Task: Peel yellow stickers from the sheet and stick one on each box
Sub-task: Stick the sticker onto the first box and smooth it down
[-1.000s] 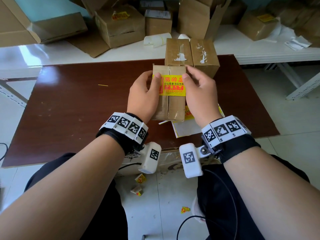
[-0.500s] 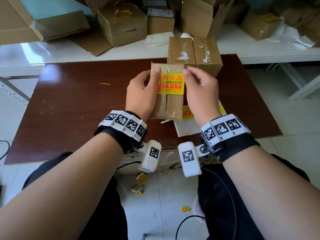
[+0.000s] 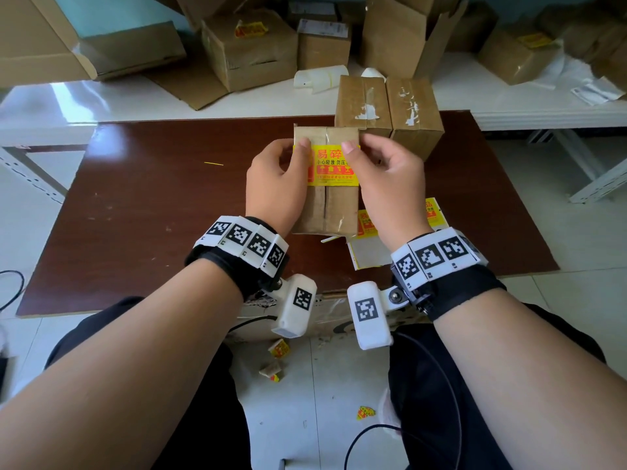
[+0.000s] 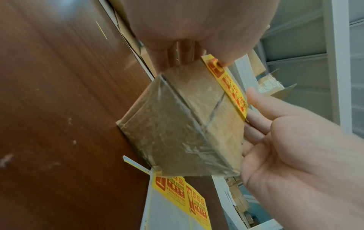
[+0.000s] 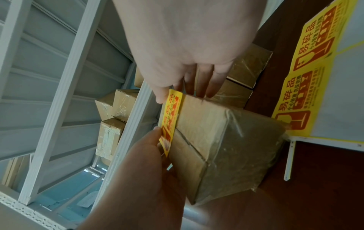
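Observation:
A taped cardboard box [image 3: 334,212] stands tipped toward me on the brown table [image 3: 152,205]. A yellow sticker [image 3: 334,166] lies across its upper face. My left hand [image 3: 281,178] grips the box's left side with its thumb on the sticker's top left corner. My right hand [image 3: 383,174] grips the right side, thumb pressing the sticker's top edge. The fingers of both hands sit behind the box [image 4: 177,132], as the wrist views show. In the right wrist view one end of the sticker [image 5: 171,116] overhangs the box edge. The sticker sheet [image 3: 369,252] lies under the box's near right corner.
Two taped boxes [image 3: 363,103] [image 3: 414,110] with no yellow sticker stand side by side just behind the held one. More cardboard boxes [image 3: 251,49], some with yellow stickers, crowd the white bench beyond. Crumpled sticker scraps [image 3: 278,349] lie on the floor by my knees.
Both hands stay on the box. My right thumb has slid a little to the left along the sticker's top edge.

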